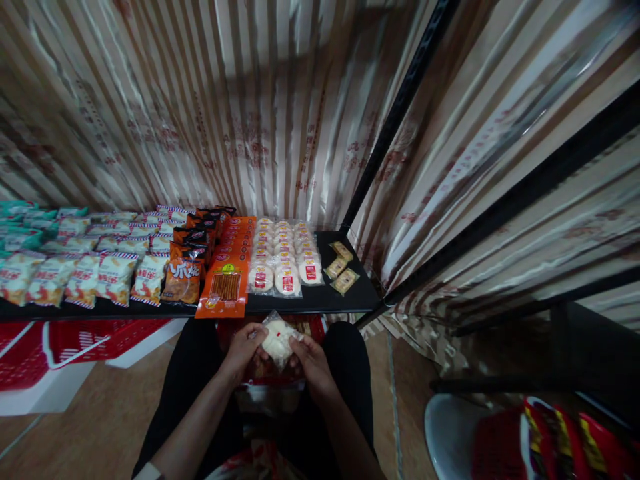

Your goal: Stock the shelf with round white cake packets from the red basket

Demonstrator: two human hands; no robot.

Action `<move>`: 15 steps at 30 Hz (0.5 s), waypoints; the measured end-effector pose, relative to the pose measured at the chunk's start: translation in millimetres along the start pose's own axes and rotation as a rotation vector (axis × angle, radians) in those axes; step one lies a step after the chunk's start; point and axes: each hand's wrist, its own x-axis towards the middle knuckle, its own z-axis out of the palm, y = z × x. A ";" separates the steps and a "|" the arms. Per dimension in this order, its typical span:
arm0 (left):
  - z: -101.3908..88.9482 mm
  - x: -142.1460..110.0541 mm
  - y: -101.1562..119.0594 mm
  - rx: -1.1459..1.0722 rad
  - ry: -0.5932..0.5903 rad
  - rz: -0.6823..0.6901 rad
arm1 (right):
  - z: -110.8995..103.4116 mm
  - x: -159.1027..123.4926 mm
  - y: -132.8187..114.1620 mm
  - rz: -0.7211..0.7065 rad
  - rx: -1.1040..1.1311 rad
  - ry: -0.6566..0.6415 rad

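Note:
Between my two hands is a round white cracker in a clear wrapper [278,341], held just in front of the shelf's near edge. My left hand [247,350] is closed on its left side, and my right hand [310,360] pinches its right side. Beyond them, rows of similar wrapped white crackers [287,277] lie overlapping on the black shelf [310,305]. Orange snack packets [225,283] lie directly left of those rows. To the right are a few small yellowish packets [345,281].
Brown-orange snack bags [183,277] and several white snack bags [115,275] fill the left of the shelf, with teal bags [23,237] at the far left. Red baskets [127,337] stand below. Black metal posts [395,123] rise before a striped curtain [280,133]. Red packages [500,440] sit lower right.

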 end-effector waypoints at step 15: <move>6.8 3.7 11.0 -0.194 0.084 0.035 | 13.3 -21.2 -23.5 -0.362 -0.436 0.066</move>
